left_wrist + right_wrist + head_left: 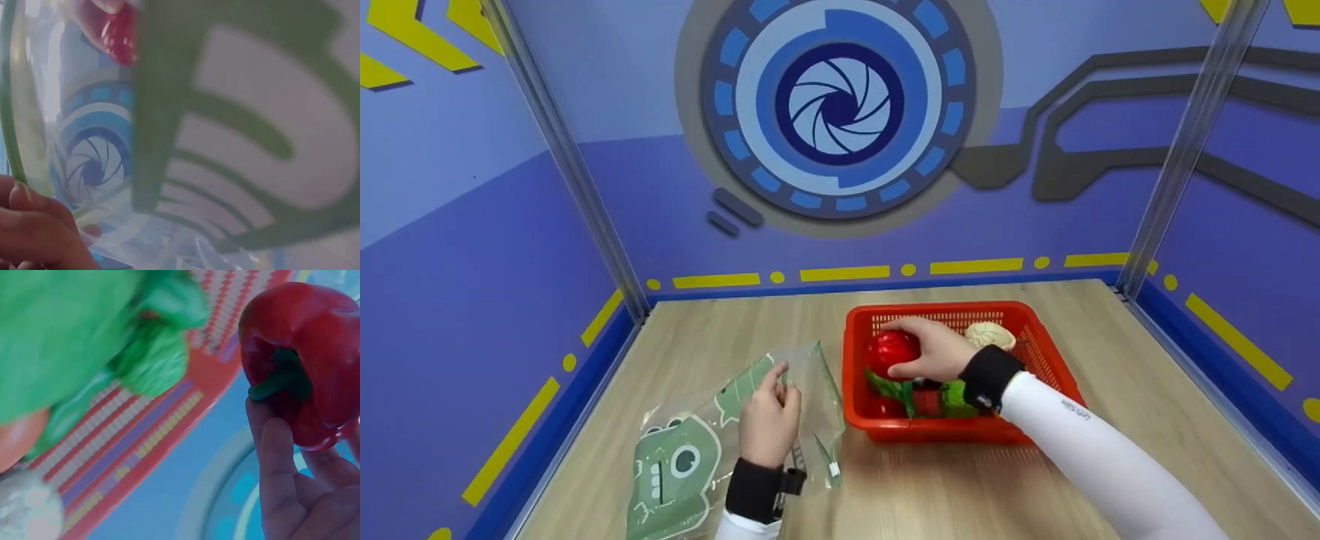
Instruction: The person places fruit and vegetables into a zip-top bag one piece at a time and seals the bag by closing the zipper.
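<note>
My right hand (934, 351) grips a shiny red bell pepper (892, 352) above the left part of a red plastic basket (960, 429). The right wrist view shows the pepper's green stem (284, 379) beside the fingers. My left hand (769, 424) holds a clear zip bag (679, 465) printed with a green cartoon creature, its fingers curled at the bag's edge in the left wrist view. The bag's mouth, with a white slider (834, 469), faces the basket.
Inside the basket lie a pale cauliflower-like piece (990, 336), a green vegetable (956, 399) and leafy greens (891, 386). Purple-blue panels (622, 195) wall in the wooden table (930, 487) at the back and sides.
</note>
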Demonstrator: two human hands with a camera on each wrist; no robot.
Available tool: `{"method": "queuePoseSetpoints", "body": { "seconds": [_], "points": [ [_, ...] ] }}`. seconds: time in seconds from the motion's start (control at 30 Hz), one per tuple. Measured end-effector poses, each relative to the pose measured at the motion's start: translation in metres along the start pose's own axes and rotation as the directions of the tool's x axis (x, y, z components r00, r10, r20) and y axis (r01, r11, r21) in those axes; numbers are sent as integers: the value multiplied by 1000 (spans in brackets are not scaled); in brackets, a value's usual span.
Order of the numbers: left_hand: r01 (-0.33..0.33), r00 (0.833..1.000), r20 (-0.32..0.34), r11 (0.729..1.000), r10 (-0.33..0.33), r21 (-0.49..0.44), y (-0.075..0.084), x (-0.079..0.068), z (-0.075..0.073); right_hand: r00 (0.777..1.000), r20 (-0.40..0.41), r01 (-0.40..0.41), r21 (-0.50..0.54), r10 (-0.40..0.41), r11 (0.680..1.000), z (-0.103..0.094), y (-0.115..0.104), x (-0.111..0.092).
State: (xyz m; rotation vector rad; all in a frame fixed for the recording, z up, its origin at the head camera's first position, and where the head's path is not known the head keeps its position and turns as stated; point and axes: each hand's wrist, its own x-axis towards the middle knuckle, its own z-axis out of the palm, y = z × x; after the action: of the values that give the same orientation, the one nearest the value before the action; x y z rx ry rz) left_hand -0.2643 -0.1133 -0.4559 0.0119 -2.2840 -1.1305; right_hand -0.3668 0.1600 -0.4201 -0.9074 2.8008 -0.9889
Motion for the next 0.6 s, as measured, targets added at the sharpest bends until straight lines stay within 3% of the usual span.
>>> {"method": "queuePoseSetpoints", "body": {
  "seconds": [0.37,0.6],
  "points": [
    [33,997,64,999,-32,-9,10,0,-3,991,132,24,75,-34,997,41,-61,5],
    [-18,999,39,999,20,-32,19,-5,-5,973,195,132,-34,-123,991,71,-86,8]
  ]
}}
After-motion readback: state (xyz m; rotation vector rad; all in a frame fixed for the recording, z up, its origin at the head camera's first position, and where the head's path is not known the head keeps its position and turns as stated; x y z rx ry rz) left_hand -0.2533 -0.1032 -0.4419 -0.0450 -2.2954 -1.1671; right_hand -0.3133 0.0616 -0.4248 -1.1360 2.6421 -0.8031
